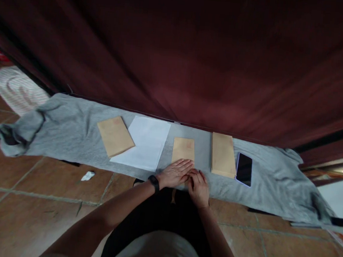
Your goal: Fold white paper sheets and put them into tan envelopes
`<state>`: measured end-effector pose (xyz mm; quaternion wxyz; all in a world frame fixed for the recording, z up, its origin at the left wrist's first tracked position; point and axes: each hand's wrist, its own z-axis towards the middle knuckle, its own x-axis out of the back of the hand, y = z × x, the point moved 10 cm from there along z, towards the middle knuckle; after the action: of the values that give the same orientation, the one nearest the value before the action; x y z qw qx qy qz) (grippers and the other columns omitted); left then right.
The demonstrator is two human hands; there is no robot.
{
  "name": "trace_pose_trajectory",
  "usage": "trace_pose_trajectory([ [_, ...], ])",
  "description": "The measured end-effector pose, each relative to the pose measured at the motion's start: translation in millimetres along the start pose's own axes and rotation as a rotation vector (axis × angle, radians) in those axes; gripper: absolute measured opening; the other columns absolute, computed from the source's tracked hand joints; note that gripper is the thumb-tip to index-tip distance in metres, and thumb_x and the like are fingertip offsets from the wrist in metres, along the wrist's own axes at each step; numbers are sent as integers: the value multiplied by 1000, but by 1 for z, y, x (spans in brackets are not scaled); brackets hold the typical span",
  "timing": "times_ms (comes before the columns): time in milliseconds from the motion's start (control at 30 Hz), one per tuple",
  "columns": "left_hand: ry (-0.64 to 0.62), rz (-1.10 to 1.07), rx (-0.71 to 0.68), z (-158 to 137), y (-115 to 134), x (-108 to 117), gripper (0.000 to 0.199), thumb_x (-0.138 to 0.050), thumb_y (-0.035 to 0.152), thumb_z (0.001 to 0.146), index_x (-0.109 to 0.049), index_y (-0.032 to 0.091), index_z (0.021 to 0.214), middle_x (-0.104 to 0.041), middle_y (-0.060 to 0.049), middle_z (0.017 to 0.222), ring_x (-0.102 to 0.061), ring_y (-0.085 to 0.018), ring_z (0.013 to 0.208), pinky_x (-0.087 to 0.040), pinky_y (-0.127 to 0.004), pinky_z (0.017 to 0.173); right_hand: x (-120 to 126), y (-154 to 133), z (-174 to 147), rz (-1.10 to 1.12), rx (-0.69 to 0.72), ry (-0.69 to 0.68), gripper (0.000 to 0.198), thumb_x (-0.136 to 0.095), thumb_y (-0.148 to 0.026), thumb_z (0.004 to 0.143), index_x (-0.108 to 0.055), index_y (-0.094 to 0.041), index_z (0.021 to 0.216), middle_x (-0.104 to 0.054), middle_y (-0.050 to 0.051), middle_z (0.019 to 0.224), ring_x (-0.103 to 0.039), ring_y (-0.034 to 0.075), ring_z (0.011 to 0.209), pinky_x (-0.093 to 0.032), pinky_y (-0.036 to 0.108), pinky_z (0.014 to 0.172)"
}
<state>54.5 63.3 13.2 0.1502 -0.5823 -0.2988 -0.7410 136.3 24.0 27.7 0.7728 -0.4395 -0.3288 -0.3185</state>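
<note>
Envelope [183, 150] is lying upright on the grey cloth-covered worktop [72, 132], straight ahead at 12 o'clock of the body, red mark at its 1 o'clock corner; its lower part is being hidden by the hands. Left hand [176, 173] is being laid flat across it, fingers extended, nothing being gripped. Right hand [199, 188] is being kept curled at the envelope's 5 o'clock side, fingertips close to the left fingers; whether paper is being pinched cannot be told.

Pressing or creasing seems to be going on. Probably best done with the sheet being pinned by the left palm, pressure being run evenly along the edge by the right fingers, corners being kept square; soft cloth may be giving under pressure, so wrinkling is being risked.

Around: envelope stack [223, 155] is sitting at 3 o'clock, phone [244, 169] just beyond, close to its edge. White sheets [146, 142] are lying at 9 o'clock, their left side being overlapped by a tilted brown packet [116, 136]. Dark red curtain [177, 65] is hanging at 12 o'clock, reach that way being limited. Nothing is blocking the envelope except the hands themselves.
</note>
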Motion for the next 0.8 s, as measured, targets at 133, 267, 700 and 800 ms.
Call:
trace_pose_trajectory([
  [133,-6,2,-4,-15,13,4,62,-37,40,102,-25,13,157,-29,-13,163,-19,-21,153,-13,-39,125,-2,2,-1,-3,4,-3,28,-45,-19,95,-64,-23,114,-69,7,117,-59,21,120,-35,46,117],
  [267,-12,22,-2,-26,21,7,66,-41,47,101,-28,12,155,-29,-15,163,-18,-24,153,-10,-40,125,-4,6,-3,-2,2,-13,28,-44,-20,95,-62,-23,116,-68,8,120,-59,21,121,-35,46,117],
  [700,-5,49,34,-43,29,2,57,-42,31,101,-31,11,154,-28,-16,162,-22,-22,152,-14,-38,125,-2,5,-5,-10,1,-13,27,-44,-20,97,-63,-22,117,-69,7,118,-59,21,119,-35,45,116],
  [800,13,31,44,-46,29,2,56,-40,29,102,-29,12,154,-30,-15,162,-23,-21,152,-16,-38,125,-3,5,-5,-12,2,-15,27,-44,-19,97,-63,-22,116,-69,7,118,-60,21,119,-36,45,115],
])
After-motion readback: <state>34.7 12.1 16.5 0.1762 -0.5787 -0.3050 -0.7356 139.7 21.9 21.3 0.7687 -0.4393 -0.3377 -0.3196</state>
